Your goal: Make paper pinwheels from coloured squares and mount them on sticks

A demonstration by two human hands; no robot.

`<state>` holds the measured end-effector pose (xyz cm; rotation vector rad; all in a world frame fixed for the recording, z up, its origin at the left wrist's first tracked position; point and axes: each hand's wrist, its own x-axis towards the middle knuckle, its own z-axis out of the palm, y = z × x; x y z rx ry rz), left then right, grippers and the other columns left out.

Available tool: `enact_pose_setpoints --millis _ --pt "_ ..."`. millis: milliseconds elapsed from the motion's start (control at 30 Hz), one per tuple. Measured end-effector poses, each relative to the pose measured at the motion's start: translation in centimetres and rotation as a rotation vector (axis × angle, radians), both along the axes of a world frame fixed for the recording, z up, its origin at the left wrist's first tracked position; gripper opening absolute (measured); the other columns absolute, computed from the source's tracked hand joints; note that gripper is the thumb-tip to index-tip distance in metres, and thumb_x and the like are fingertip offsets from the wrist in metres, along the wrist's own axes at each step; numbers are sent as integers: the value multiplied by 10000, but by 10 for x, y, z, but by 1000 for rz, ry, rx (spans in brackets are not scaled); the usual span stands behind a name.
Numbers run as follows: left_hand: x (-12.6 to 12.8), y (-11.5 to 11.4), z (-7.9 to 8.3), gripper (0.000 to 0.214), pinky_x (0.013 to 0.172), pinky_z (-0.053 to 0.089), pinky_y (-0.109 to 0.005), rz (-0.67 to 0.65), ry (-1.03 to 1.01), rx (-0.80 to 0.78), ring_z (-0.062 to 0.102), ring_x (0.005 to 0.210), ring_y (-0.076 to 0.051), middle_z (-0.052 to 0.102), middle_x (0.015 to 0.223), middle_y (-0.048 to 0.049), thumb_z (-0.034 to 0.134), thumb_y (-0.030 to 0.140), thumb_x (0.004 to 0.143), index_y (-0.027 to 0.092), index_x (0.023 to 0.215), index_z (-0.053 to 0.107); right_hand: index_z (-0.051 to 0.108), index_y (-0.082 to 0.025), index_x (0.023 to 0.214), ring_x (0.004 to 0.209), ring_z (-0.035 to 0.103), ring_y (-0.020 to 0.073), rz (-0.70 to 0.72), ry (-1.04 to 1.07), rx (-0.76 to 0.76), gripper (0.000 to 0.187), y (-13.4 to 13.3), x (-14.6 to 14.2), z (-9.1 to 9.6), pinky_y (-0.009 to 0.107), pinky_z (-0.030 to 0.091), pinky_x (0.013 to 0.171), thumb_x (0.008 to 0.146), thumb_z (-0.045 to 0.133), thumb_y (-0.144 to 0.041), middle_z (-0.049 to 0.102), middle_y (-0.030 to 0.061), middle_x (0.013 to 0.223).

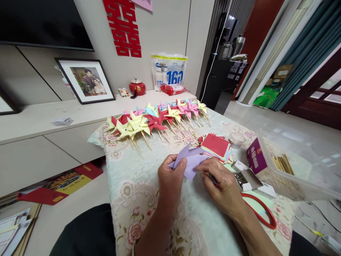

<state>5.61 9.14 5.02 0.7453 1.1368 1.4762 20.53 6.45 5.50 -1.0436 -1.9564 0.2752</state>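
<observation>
Head camera is showing the left hand (170, 179) and the right hand (222, 186) meeting over a floral tablecloth (138, 170). Both are closing their fingers on a folded purple paper sheet (189, 161), the left pinching its left corner and the right gripping its right edge. The sheet is hovering just above the cloth, with a stack of red paper squares (216, 145) lying just behind it, a row of paper pinwheels (157, 119) lying farther back, and a clear plastic bin (298, 177) of wooden sticks (282, 164) sitting to the right.
</observation>
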Motion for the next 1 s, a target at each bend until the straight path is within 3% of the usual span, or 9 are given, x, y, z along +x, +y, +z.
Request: enact_pose_setpoints --millis 300,433,600,767,867,1000 --pt "4 4 -12 250 540 418 -235 -120 -188 -69 530 538 -115 646 624 10 768 241 636 115 835 687 672 -208 1016 880 599 206 -18 -14 -33 200 -3 -2 2 347 475 752 916 569 -69 646 48 895" --pt "8 1 -8 333 580 451 -247 -177 -325 -99 563 569 -122 690 676 -12 792 208 590 109 893 695 673 -208 1043 914 612 207 -50 4 -23 183 -3 -2 2 347 483 784 941 567 -100 669 53 926" --pt "9 -1 0 454 662 505 -277 -207 -443 -149 639 655 -158 752 799 -48 833 176 524 125 957 709 669 -226 1098 821 606 180 -239 116 -11 163 -4 2 2 322 484 743 948 606 -203 654 30 903" --pt "9 -1 -1 467 735 533 -308 -205 -452 -157 690 765 -204 766 874 -61 878 210 495 155 933 724 625 -227 1251 798 626 183 -402 360 -188 348 -4 7 0 331 519 733 934 625 -370 650 33 935" --pt "11 -2 -2 489 767 544 -331 -226 -455 -143 704 809 -229 770 903 -75 884 221 504 159 960 715 559 -217 1360 847 650 204 -363 438 -311 511 -3 7 -3 337 544 730 909 637 -445 667 58 1010" --pt "16 -6 -2 450 761 544 -330 -286 -437 -135 706 791 -228 771 887 -75 863 219 545 155 965 718 535 -201 1370 958 676 242 -235 487 -404 557 -1 3 -5 375 561 815 873 673 -410 699 94 1123"
